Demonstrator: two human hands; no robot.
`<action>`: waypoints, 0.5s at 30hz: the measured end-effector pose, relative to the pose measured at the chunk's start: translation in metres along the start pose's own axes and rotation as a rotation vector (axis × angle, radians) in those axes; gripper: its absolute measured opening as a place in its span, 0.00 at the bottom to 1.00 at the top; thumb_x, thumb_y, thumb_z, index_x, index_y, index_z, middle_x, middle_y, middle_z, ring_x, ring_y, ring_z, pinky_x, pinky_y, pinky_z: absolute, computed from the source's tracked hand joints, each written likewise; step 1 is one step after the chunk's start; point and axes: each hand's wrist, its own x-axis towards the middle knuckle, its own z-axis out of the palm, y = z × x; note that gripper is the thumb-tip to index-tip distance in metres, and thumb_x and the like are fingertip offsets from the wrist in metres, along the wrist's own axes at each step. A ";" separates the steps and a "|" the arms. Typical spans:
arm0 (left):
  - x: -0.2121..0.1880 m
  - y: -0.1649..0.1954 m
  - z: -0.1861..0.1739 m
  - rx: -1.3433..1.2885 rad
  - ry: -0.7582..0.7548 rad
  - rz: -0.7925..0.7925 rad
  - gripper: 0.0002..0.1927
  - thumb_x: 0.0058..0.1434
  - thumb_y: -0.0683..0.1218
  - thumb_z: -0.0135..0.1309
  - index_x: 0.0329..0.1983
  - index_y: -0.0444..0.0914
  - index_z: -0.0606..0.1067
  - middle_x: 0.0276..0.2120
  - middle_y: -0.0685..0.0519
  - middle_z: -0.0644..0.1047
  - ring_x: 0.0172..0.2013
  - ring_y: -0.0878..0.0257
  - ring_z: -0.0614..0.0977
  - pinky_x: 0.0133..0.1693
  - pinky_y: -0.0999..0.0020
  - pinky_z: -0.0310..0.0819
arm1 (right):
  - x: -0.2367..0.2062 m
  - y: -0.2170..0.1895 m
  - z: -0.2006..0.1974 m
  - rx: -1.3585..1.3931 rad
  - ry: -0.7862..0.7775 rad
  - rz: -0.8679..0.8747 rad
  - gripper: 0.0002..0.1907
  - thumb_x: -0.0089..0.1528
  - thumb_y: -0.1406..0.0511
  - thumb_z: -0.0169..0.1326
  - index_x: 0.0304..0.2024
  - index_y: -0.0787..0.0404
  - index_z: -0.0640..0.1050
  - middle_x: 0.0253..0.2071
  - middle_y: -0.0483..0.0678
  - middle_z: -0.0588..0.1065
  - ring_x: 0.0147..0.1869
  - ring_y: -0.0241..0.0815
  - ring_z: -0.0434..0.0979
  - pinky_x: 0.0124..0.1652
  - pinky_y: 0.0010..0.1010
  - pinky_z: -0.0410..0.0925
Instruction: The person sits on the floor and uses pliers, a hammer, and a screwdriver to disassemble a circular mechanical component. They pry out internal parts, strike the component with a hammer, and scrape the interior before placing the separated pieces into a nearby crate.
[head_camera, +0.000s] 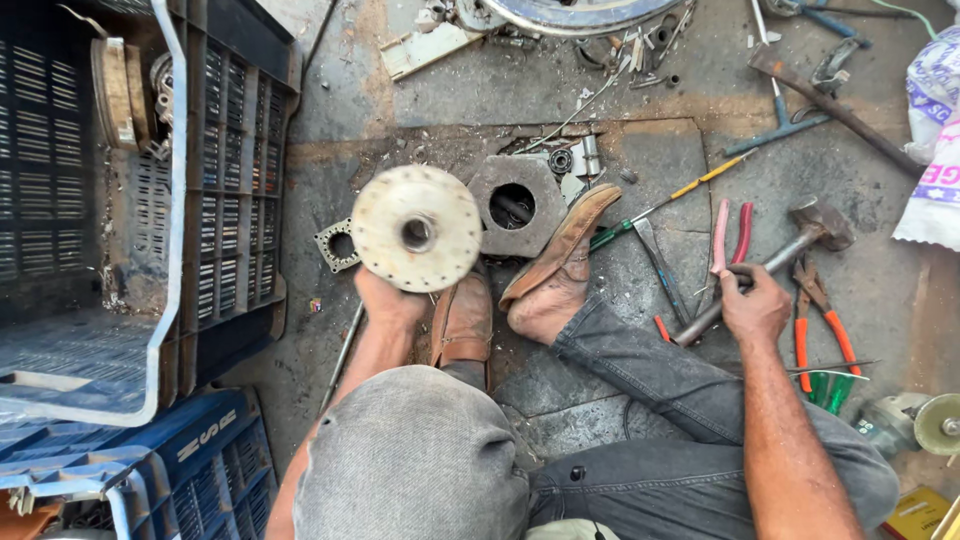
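My left hand (388, 300) grips the lower rim of a pale round metal disc (416, 228) with a centre hole, held up above the floor. My right hand (755, 305) is closed on the handle of a hammer (790, 252), whose head rests on the ground to the upper right. Between them, my brown shoes (555, 265) press against a thick square metal block (516, 205) with a round hole. A smaller square flange (335, 245) lies just left of the disc.
Dark plastic crates (215, 180) stand at left, with blue crates (200, 460) below. Pink-handled pliers (730, 235), orange-handled pliers (815, 320), a screwdriver (660, 210), metal bars (840, 110) and scrap lie on the floor. A grinder disc (935, 425) sits at lower right.
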 end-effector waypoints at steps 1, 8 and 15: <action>0.002 0.006 -0.001 -0.016 0.000 0.005 0.24 0.69 0.50 0.36 0.63 0.36 0.72 0.59 0.46 0.77 0.59 0.51 0.79 0.62 0.48 0.73 | 0.000 -0.001 -0.001 -0.002 -0.011 0.024 0.12 0.64 0.58 0.64 0.46 0.57 0.84 0.36 0.49 0.81 0.40 0.45 0.83 0.43 0.36 0.72; 0.015 0.014 -0.002 0.000 -0.027 0.002 0.24 0.69 0.50 0.36 0.63 0.36 0.72 0.58 0.46 0.78 0.57 0.51 0.80 0.60 0.48 0.75 | 0.001 -0.003 -0.003 -0.009 -0.022 0.033 0.13 0.64 0.58 0.63 0.46 0.58 0.84 0.36 0.50 0.81 0.41 0.46 0.83 0.45 0.37 0.72; 0.015 -0.012 0.001 0.125 0.100 -0.110 0.24 0.71 0.56 0.40 0.57 0.35 0.75 0.53 0.49 0.81 0.51 0.54 0.83 0.52 0.53 0.80 | 0.003 0.004 0.003 -0.035 -0.011 -0.005 0.15 0.63 0.56 0.65 0.46 0.57 0.84 0.37 0.52 0.81 0.43 0.49 0.83 0.45 0.40 0.72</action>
